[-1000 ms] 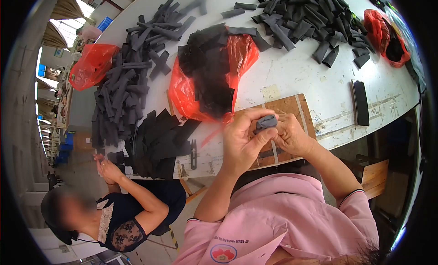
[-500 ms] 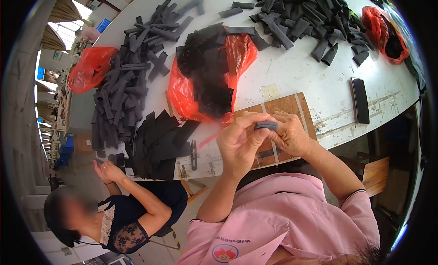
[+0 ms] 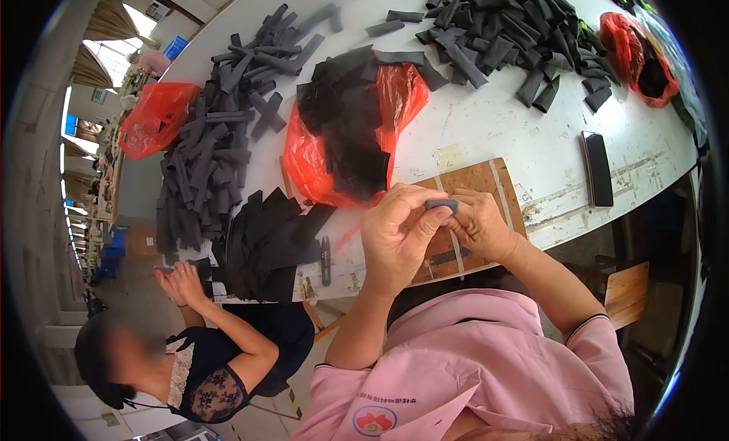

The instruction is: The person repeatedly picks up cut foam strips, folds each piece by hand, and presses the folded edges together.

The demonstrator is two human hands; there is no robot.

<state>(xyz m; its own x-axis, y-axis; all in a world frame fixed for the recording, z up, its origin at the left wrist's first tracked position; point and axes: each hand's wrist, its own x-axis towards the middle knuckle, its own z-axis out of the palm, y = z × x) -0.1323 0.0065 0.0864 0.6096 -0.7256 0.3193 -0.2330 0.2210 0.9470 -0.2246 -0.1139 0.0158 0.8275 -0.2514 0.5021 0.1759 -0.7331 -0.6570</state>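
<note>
A small dark grey fabric tube (image 3: 441, 206) is held between my two hands, above the wooden board (image 3: 497, 184). My left hand (image 3: 399, 232) pinches one end between thumb and fingertips. My right hand (image 3: 484, 225) is closed around the other end, with its fingers curled and partly hiding it. Just beyond my hands is a red plastic bag (image 3: 304, 171) with black fabric pieces (image 3: 349, 130) heaped on it. To the left of my left hand, small black-handled snips or tweezers (image 3: 325, 260) lie on the table.
Piles of grey tubes (image 3: 201, 156) and dark tubes (image 3: 501, 31) cover the table's far side. Flat black pieces (image 3: 262, 244) lie at the left. A phone (image 3: 598, 168) rests at the right. A co-worker (image 3: 220, 365) sits at the left, hands at the table edge.
My hands remain together around the tube, which has turned slightly and shows less of its length. The co-worker's hands have shifted a little. The whole view has moved slightly.
</note>
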